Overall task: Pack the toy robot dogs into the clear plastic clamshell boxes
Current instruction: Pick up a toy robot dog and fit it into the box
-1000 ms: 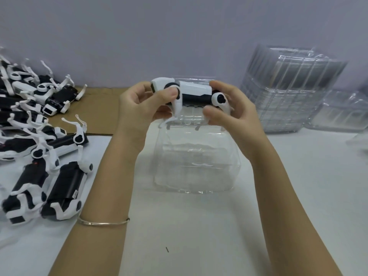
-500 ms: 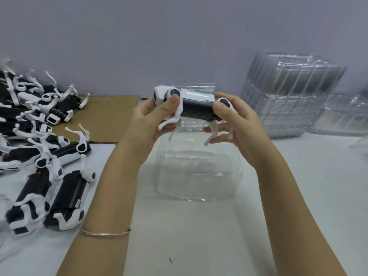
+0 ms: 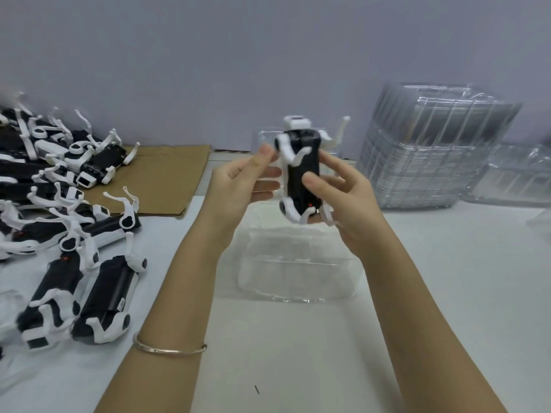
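Head view. The right hand (image 3: 343, 198) gripped the toy robot dog (image 3: 301, 171), thumb across its black belly and fingers curled behind. The dog stood on end, white head up, belly to the camera and white legs splayed. It was in the air above and just behind the clear clamshell box (image 3: 298, 263), not in it. The left hand (image 3: 241, 180) reached to the dog's side, with its fingers at the body and its thumb by a front leg. Motion blur there, so I could not tell whether it pinched or only touched. A thin bracelet (image 3: 170, 348) sat on the left forearm.

The box lay open on a white table (image 3: 447, 278), near centre. On the left of the table was a pile of toy dogs (image 3: 59, 204), black and white, mostly on their backs or sides, some resting on a brown cardboard sheet (image 3: 167, 177) at the back. At back right stood a tall stack of clamshell boxes (image 3: 432, 150), with loose clamshells (image 3: 515, 177) just beside it. There was a small dark speck (image 3: 257, 389) on the near table. Behind everything was a plain pale lilac-grey wall (image 3: 238, 55).
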Motion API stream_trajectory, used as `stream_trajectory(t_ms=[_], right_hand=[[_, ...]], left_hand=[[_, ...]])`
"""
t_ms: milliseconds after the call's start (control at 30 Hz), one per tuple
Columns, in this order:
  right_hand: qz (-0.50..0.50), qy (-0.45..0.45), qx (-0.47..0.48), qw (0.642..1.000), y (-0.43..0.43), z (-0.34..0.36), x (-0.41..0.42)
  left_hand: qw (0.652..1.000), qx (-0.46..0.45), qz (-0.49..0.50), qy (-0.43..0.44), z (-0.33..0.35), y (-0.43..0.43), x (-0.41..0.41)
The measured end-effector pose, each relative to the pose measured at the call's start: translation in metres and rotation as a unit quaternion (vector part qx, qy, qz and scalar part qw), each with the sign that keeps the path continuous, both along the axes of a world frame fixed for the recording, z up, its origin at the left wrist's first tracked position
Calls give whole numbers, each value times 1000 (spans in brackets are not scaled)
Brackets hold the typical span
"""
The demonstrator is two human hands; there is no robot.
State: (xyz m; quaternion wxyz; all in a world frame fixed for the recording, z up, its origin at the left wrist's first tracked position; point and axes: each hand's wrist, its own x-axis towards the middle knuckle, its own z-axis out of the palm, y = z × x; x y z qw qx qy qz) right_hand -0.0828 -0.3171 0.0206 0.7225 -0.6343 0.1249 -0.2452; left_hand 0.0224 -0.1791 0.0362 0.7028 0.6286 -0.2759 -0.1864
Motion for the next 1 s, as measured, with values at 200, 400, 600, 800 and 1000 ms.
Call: stream_trajectory(t_ms=[200,400,600,800,1000], right_hand=[[112,-59,246,961,1,-3,4],[180,-89,374,906,6,-8,9],[-25,-61,-18,998,-5,11,-6],[-63,77,-383,918,-3,8,-16],[-6,238,-497,834,2,-12,-4]], left_hand=[[995,32,-77,-55,-8,0,-2],[995,-29,-74,-63,-7,1,1],[976,123,-64,-169,-17,23,26],[920,304,-233,-80,-54,46,37],[941,274,-189,-52,-66,49,37]])
